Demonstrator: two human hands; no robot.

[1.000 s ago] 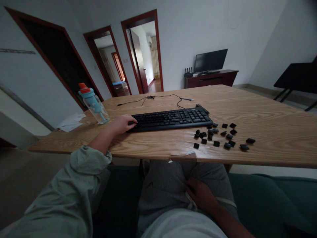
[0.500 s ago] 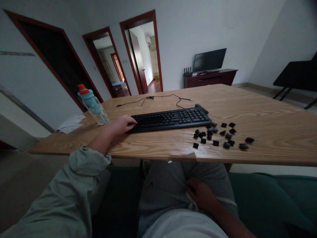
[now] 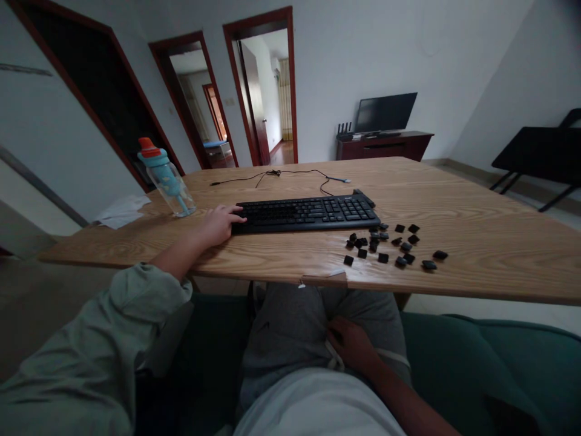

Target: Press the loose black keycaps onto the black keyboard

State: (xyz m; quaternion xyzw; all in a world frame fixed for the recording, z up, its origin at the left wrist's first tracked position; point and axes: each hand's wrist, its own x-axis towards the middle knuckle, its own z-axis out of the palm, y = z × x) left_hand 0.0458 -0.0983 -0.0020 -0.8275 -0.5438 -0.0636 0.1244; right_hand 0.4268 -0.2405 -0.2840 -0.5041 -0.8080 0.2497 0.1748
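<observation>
At the left end of a black keyboard (image 3: 308, 212), my left hand (image 3: 220, 223) rests with its fingers apart, touching the end keys and edge. Part of the keyboard's left and middle key area looks darker, as if keycaps are off there. Several loose black keycaps (image 3: 383, 258) lie scattered on the wooden table (image 3: 272, 257), off the keyboard's right end. Down on my lap, my right hand (image 3: 351, 342) lies loosely on the grey trousers, beside a white drawstring (image 3: 334, 358). It holds nothing that I can see.
A clear bottle with a red and blue top (image 3: 170, 181) stands left of the keyboard, near white paper (image 3: 121, 211). A thin black cable (image 3: 299, 172) runs behind the keyboard. Further back, a television (image 3: 385, 112) stands on a dark red cabinet (image 3: 385, 145).
My left hand's fingers have spread over the keyboard's left end, where they were closer together before. The view has shifted slightly. My right hand stays on my lap.
</observation>
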